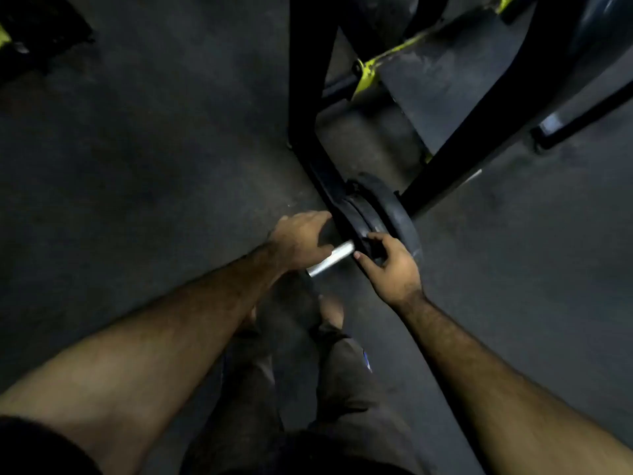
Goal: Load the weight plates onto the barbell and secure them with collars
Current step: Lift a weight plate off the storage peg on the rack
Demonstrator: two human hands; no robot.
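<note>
A silver barbell sleeve points toward me at the centre of the head view. Several black weight plates sit on it, seen edge-on. My left hand curls over the left rim of the nearest plate, thumb resting on the sleeve. My right hand grips the right rim of that same plate, fingers wrapped over its edge. No collar can be made out in the dim light.
A black steel rack with yellow fittings rises behind the plates, its legs spreading right. A large dark plate sits at the top right. My legs and feet stand on dark rubber flooring below the sleeve.
</note>
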